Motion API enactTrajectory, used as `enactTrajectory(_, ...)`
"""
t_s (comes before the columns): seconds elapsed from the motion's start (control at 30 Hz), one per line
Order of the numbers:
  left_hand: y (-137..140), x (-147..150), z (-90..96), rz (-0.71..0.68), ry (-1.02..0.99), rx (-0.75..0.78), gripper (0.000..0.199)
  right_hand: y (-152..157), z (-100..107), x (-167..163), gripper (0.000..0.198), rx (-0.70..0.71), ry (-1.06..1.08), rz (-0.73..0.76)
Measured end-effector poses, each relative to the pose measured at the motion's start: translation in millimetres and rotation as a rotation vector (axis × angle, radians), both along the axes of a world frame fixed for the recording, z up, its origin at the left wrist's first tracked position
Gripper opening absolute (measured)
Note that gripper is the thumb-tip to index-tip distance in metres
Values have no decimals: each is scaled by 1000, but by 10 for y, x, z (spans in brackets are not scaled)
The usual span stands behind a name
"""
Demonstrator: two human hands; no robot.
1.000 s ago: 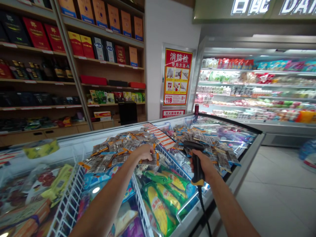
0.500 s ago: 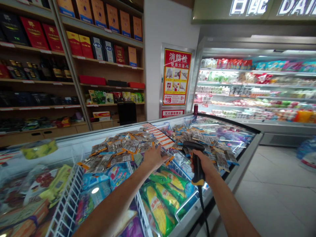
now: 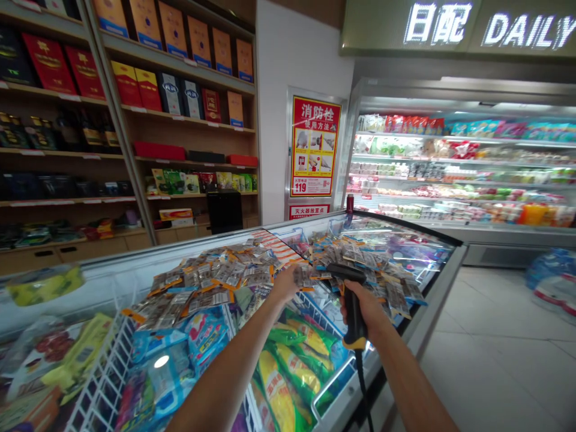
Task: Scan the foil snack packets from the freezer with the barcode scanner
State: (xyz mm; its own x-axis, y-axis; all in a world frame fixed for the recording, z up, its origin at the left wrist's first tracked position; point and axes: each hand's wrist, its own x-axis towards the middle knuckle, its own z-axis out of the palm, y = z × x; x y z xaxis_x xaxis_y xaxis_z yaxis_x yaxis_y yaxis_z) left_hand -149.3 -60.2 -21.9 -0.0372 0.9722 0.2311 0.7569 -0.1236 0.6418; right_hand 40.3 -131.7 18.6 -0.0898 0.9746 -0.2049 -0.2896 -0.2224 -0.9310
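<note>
Matt plastic is shown by the scanner, shiny film is wrapped round packets and near corn packs; smooth, wood-look shelving is glimpsed far left, glossy tiles right!

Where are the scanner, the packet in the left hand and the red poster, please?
Scanner (image 3: 356, 317), head view: on its black handle.
Held packet (image 3: 306, 277), head view: on its middle.
Red poster (image 3: 314, 146), head view: on its middle, among the small pictures.

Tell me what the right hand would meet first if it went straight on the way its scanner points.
Probably the small packet in the left hand: the head of the scanner in the right hand faces it. Depth is unclear, so it might pass just beside it.
</note>
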Motion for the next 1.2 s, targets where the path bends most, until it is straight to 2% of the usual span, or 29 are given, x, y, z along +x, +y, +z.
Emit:
enactTrajectory(0.17,160,-189,-43,2,-553,-18,65,-26,-3,-15,21,5,-19,57)
enactTrajectory(0.3,194,-247,9,-34,-808,76,68,-54,-5,-71,21,2,-32,114)
enactTrajectory(0.47,191,-272,55,-3,-813,154,66,-85,10,-107,21,10,-3,164)
enactTrajectory(0.7,229,-318,21,12,-737,222,62,-105,37,-83,20,-8,37,188)
enactTrajectory(0.97,260,-308,-13,-31,-722,244,63,-126,108,-80,21,-55,46,227)
enactTrajectory(1.2,238,-329,-12,-25,-711,210,63,-119,170,-110,19,-23,23,216)
